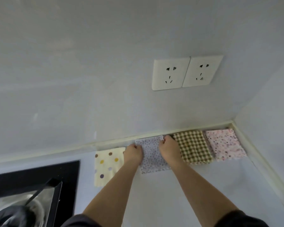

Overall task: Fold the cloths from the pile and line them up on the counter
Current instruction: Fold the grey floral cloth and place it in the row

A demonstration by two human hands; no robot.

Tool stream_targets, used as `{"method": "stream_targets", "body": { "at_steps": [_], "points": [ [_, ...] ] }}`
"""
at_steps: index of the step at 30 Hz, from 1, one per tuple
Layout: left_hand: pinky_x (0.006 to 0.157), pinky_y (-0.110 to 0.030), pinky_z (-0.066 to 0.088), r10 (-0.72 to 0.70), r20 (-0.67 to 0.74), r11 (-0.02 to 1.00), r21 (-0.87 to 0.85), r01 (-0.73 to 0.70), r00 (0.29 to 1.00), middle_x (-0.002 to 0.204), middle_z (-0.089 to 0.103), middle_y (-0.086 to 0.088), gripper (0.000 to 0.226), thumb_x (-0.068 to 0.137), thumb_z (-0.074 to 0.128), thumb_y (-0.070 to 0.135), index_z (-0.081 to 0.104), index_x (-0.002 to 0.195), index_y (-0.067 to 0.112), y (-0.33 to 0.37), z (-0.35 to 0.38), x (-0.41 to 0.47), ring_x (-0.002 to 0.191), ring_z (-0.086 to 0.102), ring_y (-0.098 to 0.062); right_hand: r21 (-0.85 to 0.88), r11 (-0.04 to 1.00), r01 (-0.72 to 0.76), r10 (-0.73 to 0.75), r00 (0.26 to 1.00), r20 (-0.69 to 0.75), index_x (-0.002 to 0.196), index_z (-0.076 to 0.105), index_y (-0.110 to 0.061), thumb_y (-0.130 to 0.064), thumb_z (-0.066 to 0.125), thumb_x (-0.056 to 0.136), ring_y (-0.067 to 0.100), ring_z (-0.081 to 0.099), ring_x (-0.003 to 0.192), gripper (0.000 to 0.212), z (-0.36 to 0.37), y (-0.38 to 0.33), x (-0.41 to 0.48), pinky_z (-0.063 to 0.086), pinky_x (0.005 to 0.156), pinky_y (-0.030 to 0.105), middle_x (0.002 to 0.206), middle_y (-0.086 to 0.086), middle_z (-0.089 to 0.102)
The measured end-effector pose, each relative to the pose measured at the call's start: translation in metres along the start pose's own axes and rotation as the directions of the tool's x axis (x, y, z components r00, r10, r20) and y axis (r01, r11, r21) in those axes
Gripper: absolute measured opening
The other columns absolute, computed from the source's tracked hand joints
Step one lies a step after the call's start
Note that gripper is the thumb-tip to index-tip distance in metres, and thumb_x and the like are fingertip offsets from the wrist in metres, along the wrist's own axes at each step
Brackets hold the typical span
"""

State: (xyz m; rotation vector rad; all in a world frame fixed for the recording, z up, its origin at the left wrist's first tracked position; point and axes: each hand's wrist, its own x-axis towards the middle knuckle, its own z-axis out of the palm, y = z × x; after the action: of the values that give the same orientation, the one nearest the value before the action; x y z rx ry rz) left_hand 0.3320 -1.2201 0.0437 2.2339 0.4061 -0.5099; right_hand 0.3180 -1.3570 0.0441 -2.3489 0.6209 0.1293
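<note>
Now, left hand and right hand fingers pinched on far corners of folded lilac fine-dotted cloth.

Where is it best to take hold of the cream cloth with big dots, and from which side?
Probably pinch its two near corners, coming from the front. The cream cloth lies flat with its far edge near the wall, and the left hand covers its far right corner; the near edge lies free.

Left hand and right hand outstretched, gripping.
</note>
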Motion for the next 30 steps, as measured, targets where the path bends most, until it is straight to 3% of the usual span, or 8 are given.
{"method": "stream_targets", "body": {
  "at_steps": [5,8,11,14,16,22,27,30],
  "points": [
    [0.076,-0.036,0.041,0.130,-0.151,0.989,0.088,-0.118,0.980,0.106,0.062,-0.015,0.016,0.096,0.046,0.027,0.048,0.102,0.011,0.005,0.005,-0.006,0.101,0.058,-0.035,-0.107,0.993,0.050,-0.065,0.988,-0.144,0.124,0.042,-0.002,-0.017,0.043,0.098,0.029,0.059,0.075,0.029,0.007,-0.001,0.000,0.038,0.053,0.030,0.094,0.015,0.062],
    [0.062,-0.036,0.044,0.491,-0.292,0.858,0.327,-0.396,0.821,0.098,0.058,-0.006,0.015,0.088,0.048,0.025,0.050,0.097,0.013,-0.014,0.009,-0.019,0.089,0.060,-0.030,-0.265,0.919,0.292,-0.366,0.881,-0.301,0.120,0.054,0.000,0.000,0.063,0.081,0.036,0.062,0.096,0.040,0.008,0.007,-0.009,0.053,0.073,0.038,0.109,0.019,0.061],
    [0.087,-0.045,0.050,0.597,-0.015,0.660,0.578,-0.480,0.802,0.134,0.055,-0.004,0.057,0.084,0.027,0.036,0.056,0.127,0.011,-0.031,0.014,-0.026,0.121,0.055,-0.022,-0.464,0.737,0.492,-0.632,0.745,-0.214,0.109,0.067,0.002,0.001,0.071,0.069,0.034,0.065,0.107,0.041,0.021,0.025,-0.014,0.055,0.084,0.047,0.115,0.018,0.067],
    [0.116,-0.052,0.006,0.463,0.230,0.583,0.649,-0.490,0.856,0.159,-0.007,-0.001,0.088,0.074,-0.017,0.047,0.003,0.152,0.012,-0.034,0.017,-0.028,0.147,-0.001,-0.019,-0.568,0.653,0.502,-0.608,0.794,0.003,0.107,0.072,-0.005,-0.026,0.079,0.064,0.024,0.066,0.107,0.048,0.030,0.042,-0.017,0.053,0.084,0.045,0.114,0.009,0.069],
    [0.116,-0.048,-0.004,0.432,0.228,0.625,0.622,-0.472,0.873,0.159,-0.014,0.000,0.092,0.068,-0.022,0.050,-0.005,0.151,0.015,-0.033,0.014,-0.035,0.147,-0.010,-0.018,-0.546,0.680,0.489,-0.581,0.814,0.004,0.110,0.070,-0.004,-0.022,0.083,0.062,0.025,0.065,0.110,0.054,0.028,0.043,-0.021,0.052,0.087,0.046,0.117,0.010,0.068],
    [0.116,-0.038,0.013,0.528,-0.033,0.803,0.344,-0.486,0.849,0.140,0.045,0.004,0.039,0.096,0.041,0.022,0.044,0.136,0.020,-0.076,-0.027,-0.101,0.135,0.036,-0.014,-0.235,0.821,0.521,-0.558,0.818,-0.137,0.126,0.057,0.002,0.008,0.065,0.078,0.034,0.048,0.130,0.049,0.019,0.028,-0.084,0.033,0.108,0.049,0.135,0.017,0.055],
    [0.105,-0.044,0.037,0.482,-0.162,0.870,0.204,-0.449,0.861,0.119,0.062,0.002,0.031,0.089,0.055,0.010,0.060,0.119,0.015,-0.140,-0.075,-0.163,0.113,0.056,-0.021,0.098,0.862,0.498,-0.481,0.863,-0.154,0.117,0.061,0.000,0.011,0.051,0.083,0.024,0.052,0.121,0.037,0.028,0.005,-0.178,0.025,0.104,0.009,0.126,0.013,0.057],
    [0.104,-0.044,0.038,0.468,-0.226,0.884,0.150,-0.444,0.855,0.117,0.062,0.004,0.029,0.090,0.053,0.009,0.060,0.117,0.014,-0.182,-0.112,-0.207,0.112,0.056,-0.017,0.182,0.841,0.509,-0.502,0.860,-0.087,0.112,0.063,-0.004,0.011,0.052,0.082,0.012,0.051,0.115,0.036,0.048,-0.014,-0.246,0.025,0.099,0.002,0.120,0.005,0.057]
  ]
}}
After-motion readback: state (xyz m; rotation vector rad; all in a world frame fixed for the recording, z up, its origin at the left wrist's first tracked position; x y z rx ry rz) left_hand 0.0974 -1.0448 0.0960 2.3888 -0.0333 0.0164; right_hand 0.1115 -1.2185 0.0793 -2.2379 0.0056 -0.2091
